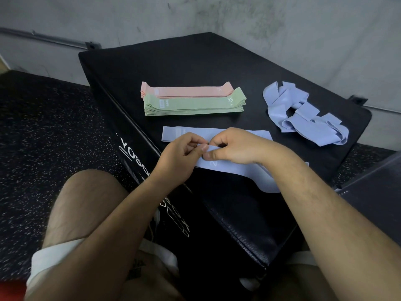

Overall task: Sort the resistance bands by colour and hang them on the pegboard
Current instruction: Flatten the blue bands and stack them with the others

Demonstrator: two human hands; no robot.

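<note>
The left hand (182,157) and right hand (236,146) each pinch the top edge of a soft, flat held blue band (230,169), on the near side of the green stack (193,105) (matte, neatly folded). A flat blue band (173,134) lies between them and the stack. A tangled blue heap (303,118) lies to the stack's right, close to the edge of the black padded box (195,61).

This is a gym. The floor (43,137) is black rubber flecked with white. A padded black box (195,61) with white lettering (138,158) down its side stands against a bare grey concrete wall (217,18), and a metal conduit (43,39) runs along that wall. On the box lie a pink stack (186,92) of flat resistance bands, a green stack (195,104) marked 30 LB, and a loose lilac heap (303,111).
</note>
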